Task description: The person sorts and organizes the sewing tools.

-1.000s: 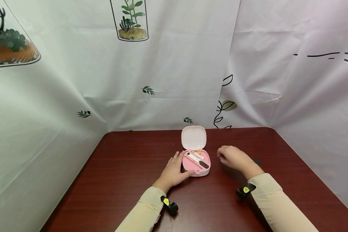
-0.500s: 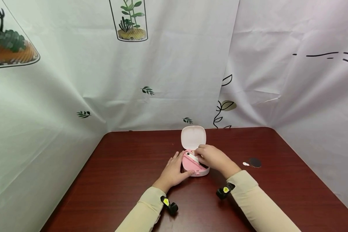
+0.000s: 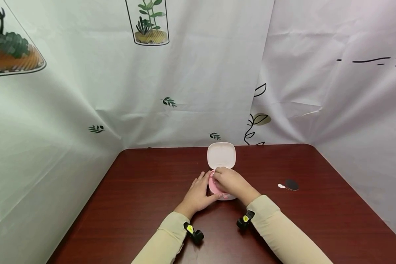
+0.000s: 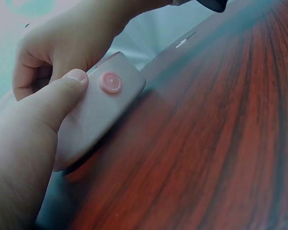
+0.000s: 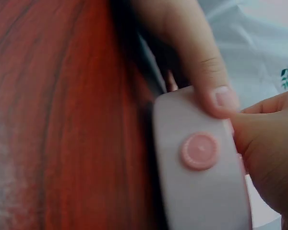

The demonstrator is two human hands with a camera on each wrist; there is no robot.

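A small pink and white case (image 3: 227, 197) stands on the table with its white lid (image 3: 221, 155) raised. My left hand (image 3: 196, 195) holds the case, fingers along its left side and thumb on the front edge near the round pink button (image 4: 110, 82). In the right wrist view the left thumb presses the rim above the same button (image 5: 199, 151). My right hand (image 3: 231, 182) reaches over the case with curled fingers down inside. Its fingertips are hidden, and so is whatever they touch. Only a strip of the pink interior (image 3: 213, 186) shows.
A dark round disc (image 3: 292, 184) lies on the right of the table, with a small white piece (image 3: 281, 186) beside it. The reddish-brown table (image 3: 145, 183) is bordered by a white printed curtain (image 3: 191, 80) at the back and sides.
My right hand has come in from the right, over the case, and moved farther left inside it, covering the slim white tool with a dark end. The left hand stays on the case.
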